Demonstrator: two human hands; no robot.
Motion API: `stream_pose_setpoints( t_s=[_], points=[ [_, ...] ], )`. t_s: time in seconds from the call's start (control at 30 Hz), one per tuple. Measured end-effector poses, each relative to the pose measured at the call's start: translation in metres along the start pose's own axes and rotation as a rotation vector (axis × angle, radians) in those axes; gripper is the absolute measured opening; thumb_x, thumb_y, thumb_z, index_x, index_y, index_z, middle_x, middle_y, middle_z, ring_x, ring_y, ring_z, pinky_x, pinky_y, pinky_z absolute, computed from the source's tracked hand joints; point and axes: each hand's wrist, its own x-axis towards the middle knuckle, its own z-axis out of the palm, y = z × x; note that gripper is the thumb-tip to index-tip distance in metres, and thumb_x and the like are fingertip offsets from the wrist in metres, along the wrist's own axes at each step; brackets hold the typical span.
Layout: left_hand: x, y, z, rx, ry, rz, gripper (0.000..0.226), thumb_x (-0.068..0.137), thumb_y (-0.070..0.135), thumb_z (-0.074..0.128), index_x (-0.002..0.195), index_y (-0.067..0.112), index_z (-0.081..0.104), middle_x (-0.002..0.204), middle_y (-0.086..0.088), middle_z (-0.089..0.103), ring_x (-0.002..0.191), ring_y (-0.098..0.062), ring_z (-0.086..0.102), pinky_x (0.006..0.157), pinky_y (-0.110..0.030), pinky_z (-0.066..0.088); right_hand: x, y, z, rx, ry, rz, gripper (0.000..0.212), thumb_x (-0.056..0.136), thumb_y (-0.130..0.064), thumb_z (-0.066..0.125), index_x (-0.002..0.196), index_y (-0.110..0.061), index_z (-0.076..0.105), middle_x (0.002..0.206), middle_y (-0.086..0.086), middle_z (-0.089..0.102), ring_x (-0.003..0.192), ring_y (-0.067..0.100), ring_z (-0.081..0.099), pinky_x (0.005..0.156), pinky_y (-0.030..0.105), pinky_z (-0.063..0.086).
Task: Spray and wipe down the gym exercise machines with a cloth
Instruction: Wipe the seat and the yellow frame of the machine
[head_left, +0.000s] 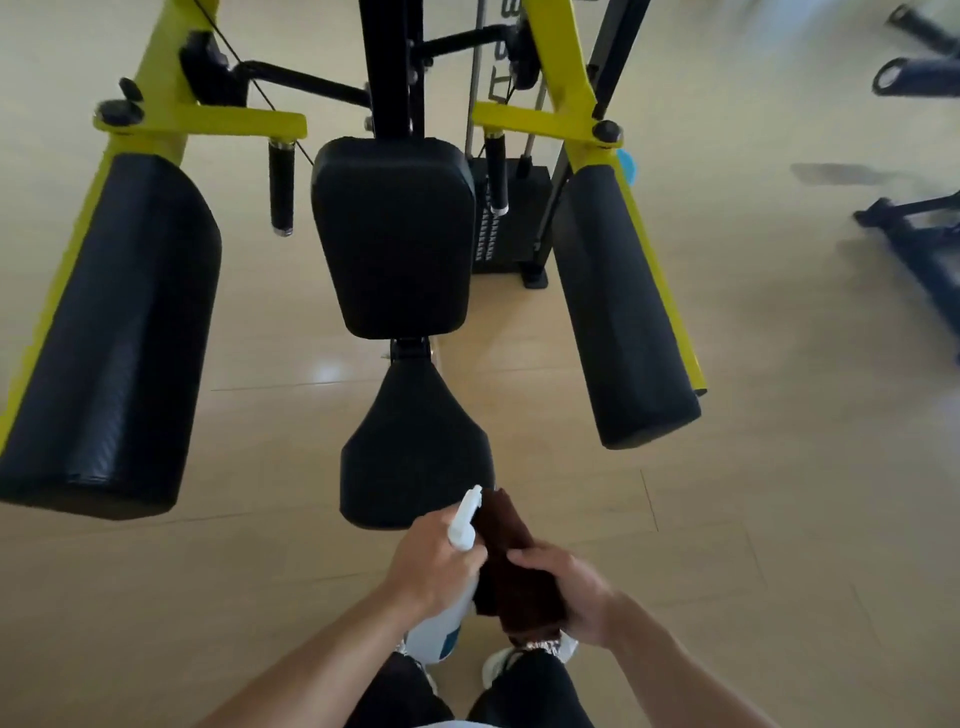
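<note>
Your left hand (434, 564) curls round the white spray bottle (451, 587), its contents hidden; your right hand (569, 590) clutches the folded brown cloth (519, 571), both just before the black seat (415, 452); neighbouring machines (914, 218) are blurred.

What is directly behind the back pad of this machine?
A black upright post rises behind the back pad, with the weight stack to its right. The pad hides the post's lower part and mounting.
</note>
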Motion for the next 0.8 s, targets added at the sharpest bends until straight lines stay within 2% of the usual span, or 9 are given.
stream_pose_setpoints(
  t_s=[0.07,0.17,0.27,0.33,0.43,0.5,0.6,0.7,0.8],
  points=[
    [0.006,0.008,0.018,0.084,-0.001,-0.021,0.009,0.069,0.021,0.053,0.069,0.012,0.052,0.056,0.0,0.052,0.053,-0.02,0.046,0.054,-0.043,0.037,-0.005,0.001,-0.025,0.0,-0.012,-0.005,0.048,0.08,-0.021,0.077,0.125,-0.006,0.071,0.122,0.033,0.068,0.103,0.044,0.068,0.083,0.046,0.057],
    [0.017,0.026,0.05,0.237,-0.027,-0.027,0.029,0.072,0.019,0.052,0.097,0.012,0.065,0.067,0.0,0.062,0.065,-0.021,0.059,0.061,-0.043,0.048,-0.015,0.001,-0.06,-0.059,0.069,-0.072,0.047,0.079,-0.015,0.079,0.126,-0.014,0.073,0.118,0.025,0.073,0.098,0.034,0.072,0.081,0.038,0.058],
    [0.022,0.052,0.075,0.241,0.038,-0.097,0.016,0.07,0.025,0.05,0.083,0.024,0.059,0.067,0.005,0.061,0.066,-0.016,0.06,0.064,-0.041,0.053,-0.021,-0.003,-0.081,-0.265,0.239,-0.228,0.04,0.091,-0.01,0.077,0.123,-0.034,0.073,0.109,0.003,0.079,0.097,0.019,0.075,0.079,0.024,0.057],
    [0.024,0.068,0.083,0.201,0.138,-0.154,0.018,0.075,0.025,0.055,0.091,0.022,0.063,0.072,0.005,0.064,0.07,-0.017,0.063,0.066,-0.039,0.055,-0.02,-0.009,-0.088,-0.469,0.347,-0.339,0.046,0.093,-0.01,0.075,0.116,-0.049,0.066,0.101,-0.014,0.078,0.095,0.008,0.073,0.077,0.014,0.053],
    [0.026,0.081,0.075,0.108,0.288,-0.21,0.01,0.082,0.024,0.062,0.091,0.023,0.067,0.075,0.004,0.068,0.072,-0.016,0.066,0.069,-0.04,0.059,-0.01,-0.023,-0.087,-0.681,0.402,-0.458,0.044,0.094,-0.011,0.071,0.117,-0.047,0.061,0.103,-0.023,0.071,0.093,-0.009,0.065,0.076,0.01,0.047],
    [0.025,0.085,0.057,0.076,0.382,-0.231,0.006,0.083,0.024,0.064,0.084,0.028,0.068,0.073,0.008,0.068,0.069,-0.011,0.067,0.067,-0.039,0.06,0.003,-0.034,-0.077,-0.769,0.408,-0.515,0.038,0.095,-0.015,0.069,0.124,-0.039,0.063,0.108,-0.019,0.07,0.097,0.0,0.066,0.079,0.013,0.05],
    [0.023,0.089,0.015,0.027,0.537,-0.282,0.013,0.085,0.017,0.064,0.08,0.028,0.069,0.072,0.008,0.069,0.069,-0.012,0.066,0.065,-0.034,0.056,0.014,-0.058,-0.044,-0.858,0.425,-0.691,0.036,0.097,-0.019,0.066,0.128,-0.037,0.064,0.119,-0.019,0.066,0.108,0.008,0.064,0.09,0.033,0.056],
    [0.021,0.092,-0.038,-0.032,0.662,-0.269,0.017,0.087,0.015,0.064,0.075,0.025,0.069,0.069,0.005,0.068,0.068,-0.016,0.064,0.064,-0.035,0.052,0.012,-0.085,0.001,-0.932,0.405,-1.003,0.048,0.093,-0.006,0.069,0.13,-0.036,0.065,0.125,-0.02,0.061,0.115,0.007,0.059,0.095,0.037,0.056],
    [0.028,0.089,-0.092,-0.111,0.741,-0.208,0.017,0.085,0.015,0.064,0.086,0.029,0.074,0.08,0.009,0.072,0.076,-0.011,0.067,0.067,-0.028,0.053,0.016,-0.125,0.044,-0.985,0.416,-1.238,0.061,0.087,0.005,0.069,0.133,-0.034,0.062,0.129,-0.012,0.059,0.117,0.019,0.059,0.096,0.046,0.055]
  ],
)
